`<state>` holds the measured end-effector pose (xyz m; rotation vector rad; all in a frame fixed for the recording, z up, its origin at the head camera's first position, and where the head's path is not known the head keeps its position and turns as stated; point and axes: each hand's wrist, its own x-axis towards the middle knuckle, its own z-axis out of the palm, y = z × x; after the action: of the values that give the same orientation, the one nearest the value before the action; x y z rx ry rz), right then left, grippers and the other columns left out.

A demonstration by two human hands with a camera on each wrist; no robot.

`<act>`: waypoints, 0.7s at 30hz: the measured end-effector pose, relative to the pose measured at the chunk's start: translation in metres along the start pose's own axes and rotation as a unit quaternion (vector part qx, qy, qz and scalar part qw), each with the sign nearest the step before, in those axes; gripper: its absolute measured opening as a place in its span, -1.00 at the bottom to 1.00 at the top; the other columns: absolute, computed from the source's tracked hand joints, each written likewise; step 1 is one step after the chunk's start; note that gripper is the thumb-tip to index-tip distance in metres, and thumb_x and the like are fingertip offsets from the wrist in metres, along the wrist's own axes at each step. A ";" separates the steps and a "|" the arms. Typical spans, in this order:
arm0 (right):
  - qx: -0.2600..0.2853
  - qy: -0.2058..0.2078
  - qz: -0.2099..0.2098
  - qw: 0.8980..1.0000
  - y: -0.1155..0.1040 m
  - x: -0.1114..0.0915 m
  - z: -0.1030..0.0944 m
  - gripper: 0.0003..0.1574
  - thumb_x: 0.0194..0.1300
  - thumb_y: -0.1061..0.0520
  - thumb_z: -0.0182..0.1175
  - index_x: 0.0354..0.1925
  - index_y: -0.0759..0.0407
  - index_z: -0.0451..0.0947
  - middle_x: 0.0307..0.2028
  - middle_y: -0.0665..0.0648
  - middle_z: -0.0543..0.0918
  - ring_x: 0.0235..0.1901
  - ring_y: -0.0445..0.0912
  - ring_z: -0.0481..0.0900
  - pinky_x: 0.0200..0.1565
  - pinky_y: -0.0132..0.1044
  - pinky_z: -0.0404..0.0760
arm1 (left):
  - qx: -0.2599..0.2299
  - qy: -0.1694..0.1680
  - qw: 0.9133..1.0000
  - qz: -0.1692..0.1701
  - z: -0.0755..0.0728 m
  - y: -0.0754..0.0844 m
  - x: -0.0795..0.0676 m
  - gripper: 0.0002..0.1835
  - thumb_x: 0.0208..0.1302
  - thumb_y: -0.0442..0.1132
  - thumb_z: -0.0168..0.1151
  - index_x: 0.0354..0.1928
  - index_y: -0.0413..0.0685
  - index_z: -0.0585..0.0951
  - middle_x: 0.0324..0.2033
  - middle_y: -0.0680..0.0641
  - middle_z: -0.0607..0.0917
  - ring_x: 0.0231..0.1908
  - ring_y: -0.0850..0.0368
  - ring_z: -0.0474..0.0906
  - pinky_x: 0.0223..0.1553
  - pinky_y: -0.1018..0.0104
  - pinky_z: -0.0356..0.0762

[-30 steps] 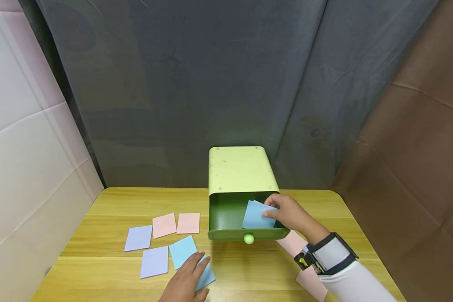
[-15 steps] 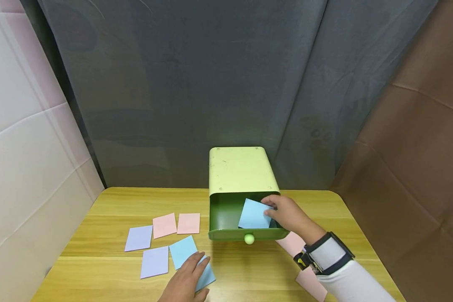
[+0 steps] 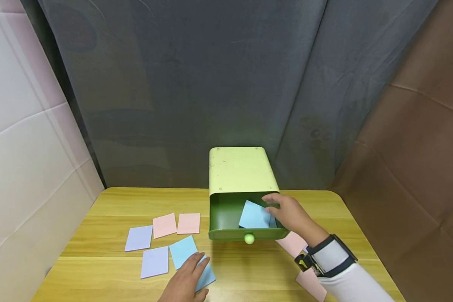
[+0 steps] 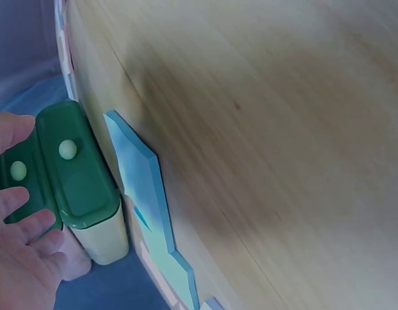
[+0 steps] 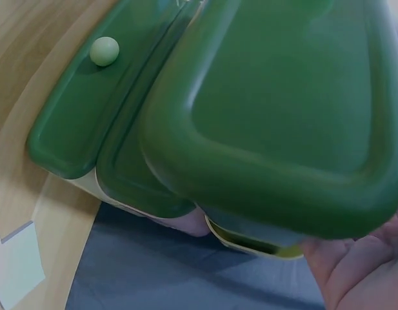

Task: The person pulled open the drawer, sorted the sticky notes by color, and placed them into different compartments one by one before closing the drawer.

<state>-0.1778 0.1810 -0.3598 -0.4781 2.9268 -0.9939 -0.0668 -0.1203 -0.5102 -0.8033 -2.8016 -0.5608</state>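
Observation:
A light blue sticky note pad (image 3: 254, 214) lies in the pulled-out green drawer (image 3: 226, 235) of the pale yellow-green cabinet (image 3: 241, 170). Part of another blue piece (image 3: 273, 222) shows beside it, toward the drawer's right wall. My right hand (image 3: 292, 214) is over that side of the drawer, fingers and thumb apart, the thumb at the pad's edge. In the right wrist view the drawer front (image 5: 282, 110) hides most of this hand. My left hand (image 3: 185, 279) lies with relaxed fingers over a blue pad (image 3: 206, 274), overlapping a second blue pad (image 3: 183, 251).
Left on the wooden table (image 3: 98, 277) lie two lilac pads (image 3: 138, 238) and two pink pads (image 3: 164, 225). Other pink pads (image 3: 312, 284) lie under my right forearm. More closed drawers (image 5: 76, 103) show below the pulled-out one. A dark curtain (image 3: 196, 92) stands behind.
Half a second ago my right hand pinched the blue pad in the drawer; now its thumb and fingers have parted and the pad lies there. The left hand has stayed still.

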 end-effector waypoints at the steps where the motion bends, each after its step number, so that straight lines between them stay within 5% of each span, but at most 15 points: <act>1: 0.005 0.009 -0.002 1.000 0.001 -0.001 -0.001 -0.62 0.31 0.29 0.19 0.09 0.35 0.53 0.04 0.31 0.61 0.08 0.22 0.53 0.06 0.08 0.54 | 0.000 0.000 1.000 0.001 0.000 0.000 0.000 -0.27 0.04 -0.09 0.44 0.26 -0.20 0.44 0.19 -0.21 0.47 0.17 -0.17 0.42 -0.03 0.01 0.57; 10: 0.042 0.090 0.026 0.995 0.019 -0.015 -0.012 -0.62 0.37 0.29 0.12 0.13 0.36 0.50 0.06 0.35 0.60 0.09 0.23 0.52 0.07 0.09 0.55 | -0.002 -0.025 0.999 -0.025 0.001 -0.005 0.001 -0.25 0.03 -0.07 0.46 0.26 -0.21 0.44 0.20 -0.21 0.47 0.20 -0.17 0.40 0.08 0.00 0.52; 21: 0.053 0.107 0.072 0.990 0.053 -0.037 -0.013 -0.58 0.39 0.28 0.09 0.18 0.40 0.44 0.11 0.40 0.54 0.14 0.26 0.47 0.13 0.14 0.48 | -0.008 -0.055 0.997 -0.053 0.004 -0.010 0.000 -0.28 0.02 -0.10 0.48 0.23 -0.21 0.47 0.20 -0.20 0.48 0.20 -0.16 0.41 0.13 -0.01 0.48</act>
<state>-0.1585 0.2395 -0.3838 -0.1636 3.0164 -1.2434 -0.0723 -0.1265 -0.5170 -0.7112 -2.9579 -0.5735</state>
